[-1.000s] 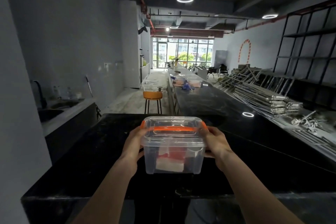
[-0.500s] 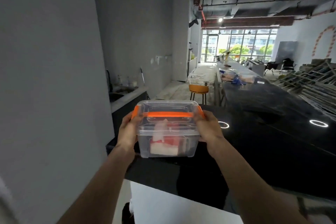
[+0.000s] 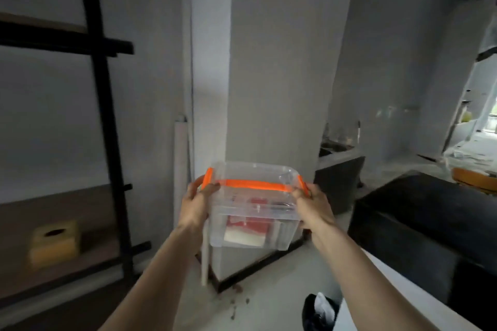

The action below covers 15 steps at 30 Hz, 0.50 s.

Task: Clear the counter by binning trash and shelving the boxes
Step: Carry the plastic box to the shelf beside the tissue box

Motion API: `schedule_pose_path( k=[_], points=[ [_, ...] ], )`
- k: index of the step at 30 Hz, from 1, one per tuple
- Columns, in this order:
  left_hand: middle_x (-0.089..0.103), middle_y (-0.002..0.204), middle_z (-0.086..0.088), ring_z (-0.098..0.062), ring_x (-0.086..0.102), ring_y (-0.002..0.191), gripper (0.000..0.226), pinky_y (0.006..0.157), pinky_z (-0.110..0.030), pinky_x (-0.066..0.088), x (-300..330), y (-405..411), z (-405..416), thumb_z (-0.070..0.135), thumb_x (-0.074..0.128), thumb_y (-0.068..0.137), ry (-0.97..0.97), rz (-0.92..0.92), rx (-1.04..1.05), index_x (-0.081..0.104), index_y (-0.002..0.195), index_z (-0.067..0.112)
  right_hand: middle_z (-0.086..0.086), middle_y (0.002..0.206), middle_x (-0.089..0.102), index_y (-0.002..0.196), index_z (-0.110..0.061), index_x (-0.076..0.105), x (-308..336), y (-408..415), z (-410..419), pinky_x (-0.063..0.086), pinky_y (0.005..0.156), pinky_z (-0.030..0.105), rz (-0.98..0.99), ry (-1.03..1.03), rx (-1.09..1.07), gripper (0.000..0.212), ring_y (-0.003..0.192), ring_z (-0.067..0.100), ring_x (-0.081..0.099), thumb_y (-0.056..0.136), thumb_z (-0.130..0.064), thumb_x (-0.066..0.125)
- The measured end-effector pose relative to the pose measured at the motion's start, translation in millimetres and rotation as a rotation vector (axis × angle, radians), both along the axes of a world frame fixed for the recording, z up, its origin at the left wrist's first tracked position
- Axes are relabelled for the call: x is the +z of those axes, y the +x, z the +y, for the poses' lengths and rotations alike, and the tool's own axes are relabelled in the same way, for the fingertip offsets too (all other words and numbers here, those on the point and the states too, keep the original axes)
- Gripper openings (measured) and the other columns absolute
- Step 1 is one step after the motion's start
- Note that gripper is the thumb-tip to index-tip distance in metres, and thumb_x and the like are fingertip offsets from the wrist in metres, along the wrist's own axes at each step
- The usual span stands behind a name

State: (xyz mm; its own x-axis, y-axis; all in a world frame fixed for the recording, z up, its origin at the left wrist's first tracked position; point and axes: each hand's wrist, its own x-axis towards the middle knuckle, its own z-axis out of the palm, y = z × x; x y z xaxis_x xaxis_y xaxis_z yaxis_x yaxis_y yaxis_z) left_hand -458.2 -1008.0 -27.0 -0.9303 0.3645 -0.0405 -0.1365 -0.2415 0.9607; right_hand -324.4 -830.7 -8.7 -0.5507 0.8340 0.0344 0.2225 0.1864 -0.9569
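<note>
I hold a clear plastic storage box (image 3: 255,212) with an orange handle and orange side clips in mid-air at chest height. My left hand (image 3: 197,203) grips its left side and my right hand (image 3: 313,204) grips its right side. Red and white items lie inside the box. The black counter (image 3: 430,212) is off to my right, clear of the box. A black metal shelving frame (image 3: 107,121) with wooden boards stands at the left.
A yellow tissue box (image 3: 55,242) rests on the lower shelf board at the left. A grey pillar (image 3: 277,75) rises straight ahead, with a white tube (image 3: 180,148) leaning beside it. A sink unit (image 3: 338,166) is behind the pillar. My shoe (image 3: 318,309) shows on the pale floor.
My view has swung left, away from the counter toward the pillar and shelving. The box is carried along in both hands, off the counter.
</note>
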Motion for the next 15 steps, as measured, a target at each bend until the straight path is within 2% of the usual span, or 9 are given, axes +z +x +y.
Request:
schedule_pose_path(
  k=[2,4,7,10,12,14,15],
  points=[
    [0.072,0.104,-0.005,-0.023,0.069,0.09,0.038,0.074,-0.038,0.057,-7,-17,-77,0.02,0.067,0.094,-0.018,-0.019,0.081,0.06,0.131,0.022,0.007,0.111,0.069,0.117,-0.024,0.06,-9,-37,-62,0.059,0.087,0.053,-0.023,-0.006,0.089,0.028,0.101,0.03,0.066,0.094,-0.041,0.057],
    [0.071,0.104,-0.003,-0.021,0.068,0.088,0.036,0.066,-0.035,0.053,-12,-25,-154,0.022,0.067,0.094,-0.029,-0.023,0.169,0.059,0.129,0.024,0.007,0.112,0.07,0.116,-0.025,0.061,-18,-71,-128,0.062,0.078,0.05,-0.043,-0.008,0.187,0.03,0.1,0.032,0.067,0.091,-0.041,0.058],
    [0.071,0.111,-0.005,-0.026,0.07,0.095,0.045,0.075,-0.043,0.059,-24,-37,-260,0.033,0.073,0.089,-0.078,-0.039,0.302,0.057,0.131,0.029,0.007,0.111,0.071,0.116,-0.025,0.062,-36,-118,-220,0.059,0.086,0.056,-0.061,0.004,0.307,0.049,0.101,0.033,0.068,0.075,-0.053,0.058],
    [0.071,0.117,-0.007,-0.027,0.07,0.1,0.046,0.075,-0.041,0.058,-36,-48,-349,0.03,0.072,0.09,-0.097,-0.039,0.44,0.058,0.133,0.026,0.01,0.104,0.071,0.108,-0.02,0.063,-46,-147,-306,0.058,0.086,0.049,-0.054,-0.004,0.451,0.028,0.093,0.031,0.068,0.088,-0.041,0.062],
    [0.07,0.12,-0.007,-0.027,0.07,0.103,0.045,0.074,-0.04,0.056,-41,-53,-399,0.031,0.07,0.09,-0.124,-0.034,0.515,0.058,0.134,0.027,0.009,0.102,0.07,0.108,-0.019,0.062,-53,-169,-351,0.057,0.076,0.041,-0.057,-0.028,0.531,0.022,0.085,0.025,0.066,0.094,-0.036,0.06],
    [0.071,0.119,-0.005,-0.026,0.07,0.102,0.044,0.068,-0.038,0.054,-50,-59,-440,0.034,0.069,0.09,-0.149,-0.035,0.579,0.058,0.132,0.028,0.006,0.101,0.067,0.115,-0.019,0.058,-61,-189,-391,0.052,0.065,0.032,-0.085,-0.028,0.613,0.026,0.08,0.017,0.063,0.097,-0.038,0.058],
    [0.071,0.119,-0.006,-0.027,0.071,0.102,0.044,0.07,-0.04,0.056,-54,-62,-457,0.034,0.069,0.09,-0.155,-0.04,0.609,0.058,0.132,0.029,0.004,0.099,0.066,0.118,-0.02,0.057,-64,-198,-409,0.05,0.062,0.031,-0.092,-0.016,0.642,0.029,0.08,0.016,0.063,0.097,-0.04,0.057]
  ],
)
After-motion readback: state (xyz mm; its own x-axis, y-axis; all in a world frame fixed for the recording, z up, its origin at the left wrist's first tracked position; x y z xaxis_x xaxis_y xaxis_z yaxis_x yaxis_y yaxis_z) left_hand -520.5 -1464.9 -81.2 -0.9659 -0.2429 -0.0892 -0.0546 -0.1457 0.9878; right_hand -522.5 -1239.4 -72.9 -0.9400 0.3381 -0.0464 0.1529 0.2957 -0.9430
